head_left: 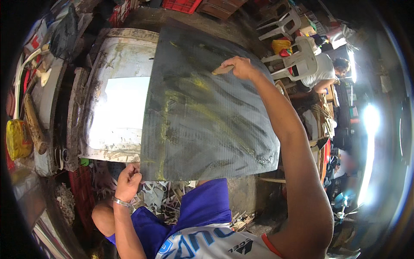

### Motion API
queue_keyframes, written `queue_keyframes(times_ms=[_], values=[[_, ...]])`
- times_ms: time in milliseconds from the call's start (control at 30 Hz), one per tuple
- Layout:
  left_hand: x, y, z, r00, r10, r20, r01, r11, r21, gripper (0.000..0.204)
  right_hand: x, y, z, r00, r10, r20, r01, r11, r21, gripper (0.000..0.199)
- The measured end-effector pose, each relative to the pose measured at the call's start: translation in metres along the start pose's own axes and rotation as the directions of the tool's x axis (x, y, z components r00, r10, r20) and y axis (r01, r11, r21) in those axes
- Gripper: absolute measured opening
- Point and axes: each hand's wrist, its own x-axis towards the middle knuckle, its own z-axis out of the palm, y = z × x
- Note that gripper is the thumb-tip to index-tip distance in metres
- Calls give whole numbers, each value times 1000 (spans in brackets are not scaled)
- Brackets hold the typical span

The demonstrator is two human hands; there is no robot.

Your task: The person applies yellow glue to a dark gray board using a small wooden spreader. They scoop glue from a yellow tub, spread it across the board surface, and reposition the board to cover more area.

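Closest to the camera: the person's own chest, a white jersey (215,246) with blue trim, plus purple shorts (202,207) over the knees, right at the bottom edge.

Dark sheet: a big grey-black ribbed sheet (207,108), streaked with yellowish smears, lying tilted across the middle. Its left part overlaps a dirty white panel, its near edge hangs out over the lap.

Left hand: the left hand (128,177) is curled tight, pinching the sheet's near left corner. Metal bracelet (120,201) on that wrist.

Right hand: the right hand (241,67) is stretched out to the far top of the sheet, fingers closed around a small tan flat tool (223,70) pressed against the surface. Can't tell if it's a scraper or a bit of wood.

Under the sheet: a grimy white panel (116,108) with a paler rectangle in the middle, sitting on a rough workbench.

Left side: a yellow tin (17,139) and a wooden handle (34,125) lying just beside it, mixed clutter behind them.

Floor: scraps and offcuts (159,198) scattered between the knees.

Far right: another person (323,73) in a white shirt bent over their own work, white plastic chairs (297,52) near them, one with a yellow bag on it.
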Motion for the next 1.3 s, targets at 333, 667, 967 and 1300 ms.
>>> queue_keyframes(times_ms=[333,667,967,1300], values=[[0,-1,2,1000,11,5,-11,1000,-14,34,-121,82,49,1000,27,-10,-28,998,-59,49],[1,-7,-3,999,-24,24,25,999,-28,36,-145,66,68,756,651,-66,-652,758,-3,42],[2,-10,-4,1000,-5,-10,6,999,34,34,-38,-65,32,838,526,147,-546,817,188,37],[3,-18,-2,1000,18,8,-17,1000,-22,29,-9,-185,9,840,531,111,-495,666,558,32]])
